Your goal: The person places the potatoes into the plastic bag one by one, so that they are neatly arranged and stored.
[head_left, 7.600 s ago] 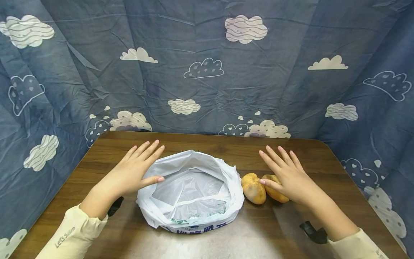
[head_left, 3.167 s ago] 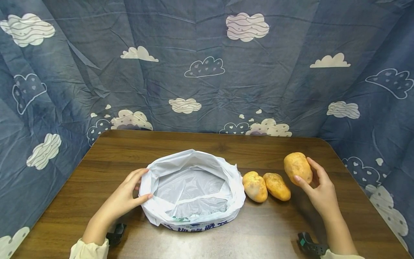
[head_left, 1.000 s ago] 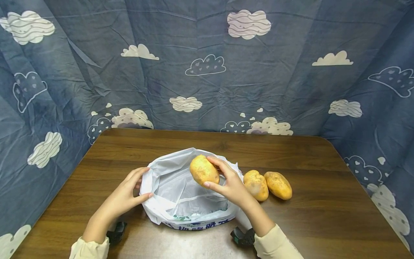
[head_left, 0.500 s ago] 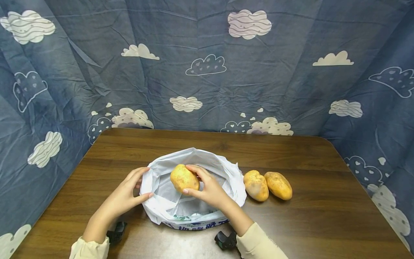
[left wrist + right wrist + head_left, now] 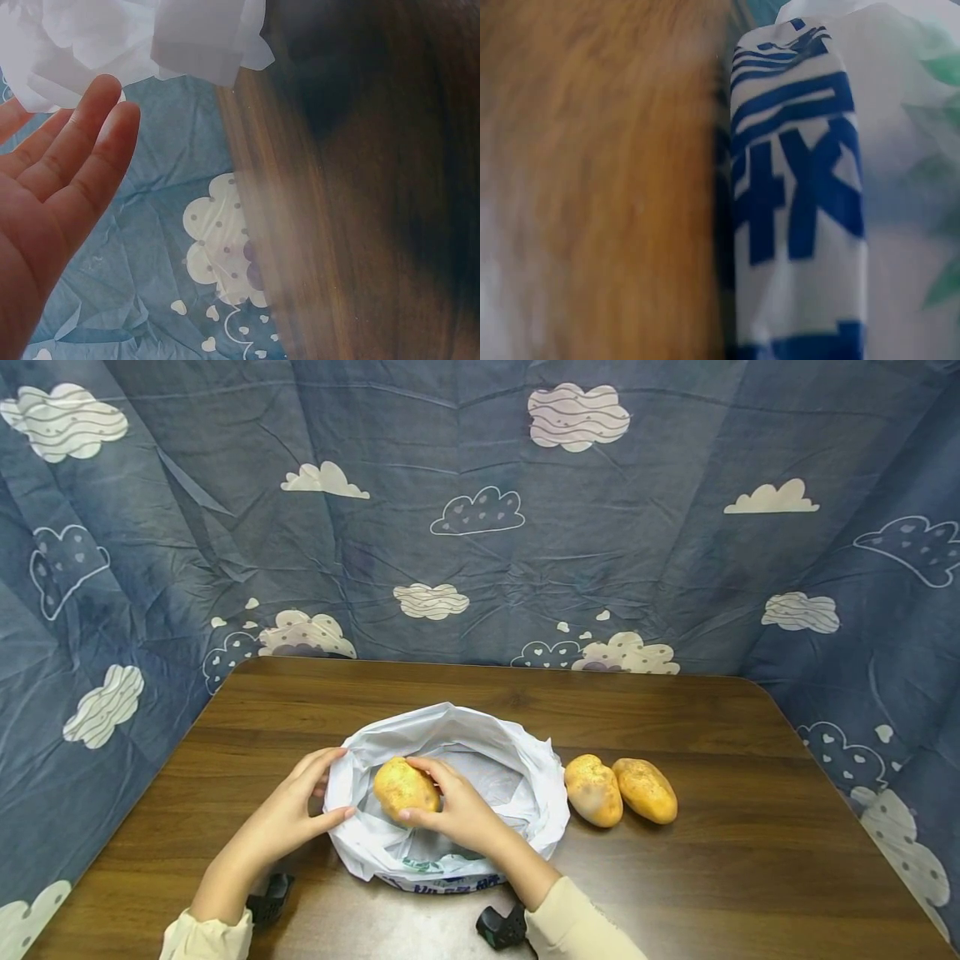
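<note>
My right hand (image 5: 463, 814) holds a yellow-brown potato (image 5: 405, 788) between fingers and thumb, inside the mouth of a white plastic bag (image 5: 525, 752). The bag stands on the table with its rim folded outward, and blue print shows along its front. At the bag's left rim rests my left hand (image 5: 288, 814), thumb and fingertips touching the plastic. The left wrist view shows the left hand's fingers (image 5: 97, 150) fairly straight against the bag. Just right of the bag lie two more potatoes, one paler (image 5: 594, 791) and one browner (image 5: 645, 790). The right wrist view shows only printed bag (image 5: 795, 187) and table.
The brown wooden table (image 5: 750, 827) reaches back to a blue cloud-patterned curtain (image 5: 480, 560), which also hangs at both sides. A black wrist camera (image 5: 501, 927) sits under the right wrist, near the bag's front. Another black wrist camera (image 5: 270, 900) is under the left wrist.
My right hand picked up a potato at the right and carried it left over the bag, then down into its mouth. My left hand came to the bag's left rim and has stayed there.
</note>
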Demonstrator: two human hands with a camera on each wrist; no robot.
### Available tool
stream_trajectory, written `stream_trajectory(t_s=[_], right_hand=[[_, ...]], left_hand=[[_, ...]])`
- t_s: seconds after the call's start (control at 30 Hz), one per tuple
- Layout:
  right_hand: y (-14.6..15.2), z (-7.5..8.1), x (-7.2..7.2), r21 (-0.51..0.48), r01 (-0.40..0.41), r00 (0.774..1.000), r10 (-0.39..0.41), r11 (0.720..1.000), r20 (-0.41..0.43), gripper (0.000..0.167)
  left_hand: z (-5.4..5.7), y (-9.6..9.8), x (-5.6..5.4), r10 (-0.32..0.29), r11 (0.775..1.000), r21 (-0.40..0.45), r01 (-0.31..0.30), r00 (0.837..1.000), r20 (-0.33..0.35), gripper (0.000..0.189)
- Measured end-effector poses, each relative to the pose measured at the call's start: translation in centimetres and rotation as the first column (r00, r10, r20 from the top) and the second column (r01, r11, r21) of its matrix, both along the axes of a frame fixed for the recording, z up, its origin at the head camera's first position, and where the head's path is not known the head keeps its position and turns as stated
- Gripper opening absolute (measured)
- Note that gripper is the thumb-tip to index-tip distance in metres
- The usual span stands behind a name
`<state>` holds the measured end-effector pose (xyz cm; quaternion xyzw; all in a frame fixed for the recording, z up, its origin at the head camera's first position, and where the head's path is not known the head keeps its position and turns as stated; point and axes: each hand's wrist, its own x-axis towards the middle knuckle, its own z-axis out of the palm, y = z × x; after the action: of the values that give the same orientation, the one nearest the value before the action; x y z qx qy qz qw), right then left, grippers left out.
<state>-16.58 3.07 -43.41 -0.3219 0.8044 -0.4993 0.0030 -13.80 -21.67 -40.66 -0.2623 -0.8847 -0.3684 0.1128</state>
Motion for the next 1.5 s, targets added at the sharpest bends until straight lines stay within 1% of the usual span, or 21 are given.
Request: stream_trajectory(t_s=[0.17, 0.2, 0.3, 0.4, 0.43, 0.53, 0.7, 0.83, 0.97, 1.17, 1.2, 1.3, 1.43, 1.5], right_hand=[[-0.6, -0.8, -0.1, -0.007, 0.011, 0.998, -0.011, 1.0, 0.069, 0.063], [-0.7, -0.5, 0.1, -0.017, 0.008, 0.996, -0.006, 1.0, 0.093, 0.062], [-0.9, -1.0, 0.1, -0.038, -0.007, 0.992, 0.012, 0.999, 0.123, 0.061], [-1.1, -1.1, 0.2, -0.021, -0.003, 0.991, 0.005, 1.0, 0.132, 0.061], [-1.1, -1.6, 0.0, -0.009, 0.002, 0.992, -0.001, 1.0, 0.123, 0.062], [-1.2, -1.8, 0.1, 0.015, 0.006, 0.993, -0.008, 1.0, 0.116, 0.062], [-1.3, -2.0, 0.1, 0.038, -0.01, 0.993, 0.006, 0.999, 0.114, 0.062], [-1.2, -2.1, 0.1, 0.021, -0.025, 0.991, 0.022, 0.999, 0.128, 0.057], [-1.2, -1.6, 0.4, -0.033, -0.043, 0.985, 0.048, 0.999, 0.165, 0.047], [-0.8, 1.0, 1.4, -0.116, -0.058, 0.976, 0.081, 0.992, 0.202, 0.042], [-0.7, 1.3, 1.5, -0.124, -0.06, 0.976, 0.084, 0.991, 0.202, 0.042], [-0.5, 0.6, 1.2, -0.11, -0.05, 0.979, 0.071, 0.993, 0.19, 0.042], [-0.2, -0.5, 0.7, -0.078, -0.037, 0.991, 0.047, 0.996, 0.128, 0.043], [0.0, -0.6, 0.7, -0.076, -0.038, 0.995, 0.045, 0.996, 0.092, 0.044]], left_hand=[[-0.1, -0.1, 0.0, 0.001, 1.0, 0.002, -0.001, 1.0, 0.012, 0.069], [-0.1, -0.1, 0.0, 0.001, 1.0, 0.004, -0.001, 1.0, 0.016, 0.069], [-0.2, -0.2, 0.1, 0.001, 1.0, 0.006, -0.001, 1.0, 0.026, 0.069], [-0.2, -0.2, 0.1, 0.004, 1.0, 0.004, -0.004, 1.0, 0.025, 0.069], [-0.2, -0.2, 0.1, 0.004, 1.0, 0.002, -0.004, 1.0, 0.024, 0.069], [-0.2, -0.2, 0.1, 0.007, 1.0, -0.001, -0.007, 1.0, 0.021, 0.069], [-0.2, -0.2, 0.1, 0.011, 1.0, -0.007, -0.011, 1.0, 0.02, 0.068], [-0.2, -0.2, 0.1, 0.009, 1.0, -0.007, -0.008, 1.0, 0.013, 0.069], [-0.2, -0.2, 0.1, 0.006, 1.0, -0.003, -0.006, 1.0, 0.008, 0.069], [-0.2, -0.2, 0.0, 0.006, 1.0, 0.003, -0.006, 1.0, 0.017, 0.069], [-0.1, -0.1, 0.0, 0.006, 1.0, 0.003, -0.006, 1.0, 0.017, 0.069], [-0.1, -0.1, 0.0, 0.006, 1.0, 0.002, -0.006, 1.0, 0.016, 0.069], [-0.2, -0.1, 0.0, 0.006, 1.0, -0.001, -0.006, 1.0, 0.013, 0.069], [-0.2, -0.1, 0.0, 0.006, 1.0, -0.002, -0.006, 1.0, 0.013, 0.069]])
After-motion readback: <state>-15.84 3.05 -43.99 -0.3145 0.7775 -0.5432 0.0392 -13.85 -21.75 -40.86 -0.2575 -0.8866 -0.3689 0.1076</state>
